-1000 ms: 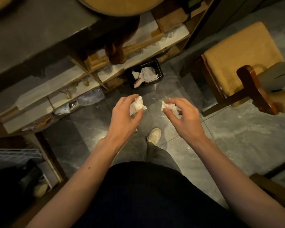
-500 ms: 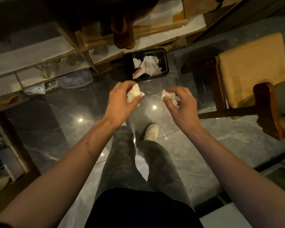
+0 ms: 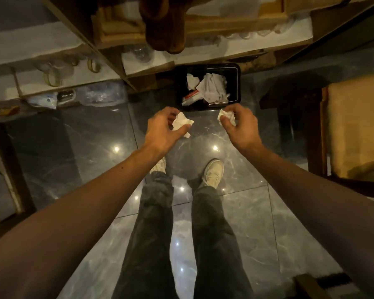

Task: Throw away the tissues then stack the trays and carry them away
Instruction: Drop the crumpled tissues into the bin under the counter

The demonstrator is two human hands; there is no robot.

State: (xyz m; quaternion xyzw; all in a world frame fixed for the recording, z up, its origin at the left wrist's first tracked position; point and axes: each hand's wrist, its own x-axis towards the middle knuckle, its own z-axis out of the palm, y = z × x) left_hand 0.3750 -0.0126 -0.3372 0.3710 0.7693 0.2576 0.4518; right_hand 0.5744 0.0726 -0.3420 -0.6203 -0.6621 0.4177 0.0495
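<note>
My left hand (image 3: 160,131) pinches a crumpled white tissue (image 3: 183,124). A second, smaller crumpled tissue (image 3: 226,116) is gripped in my right hand (image 3: 241,126). Both hands hover over the dark tiled floor, just short of a black rectangular waste bin (image 3: 239,83). The bin stands on the floor against the shelf unit and holds several crumpled white papers and a red-and-white wrapper. No trays are in view.
A wooden shelf unit (image 3: 125,67) with glasses and plastic bags runs across the top and left. A wooden chair with a yellow cushion (image 3: 354,128) stands at the right. My two feet in pale shoes (image 3: 213,173) stand on the glossy floor behind the hands.
I have stepped closer to the bin, which now lies right in front of my hands. Both hands have spread apart and still hold their tissues.
</note>
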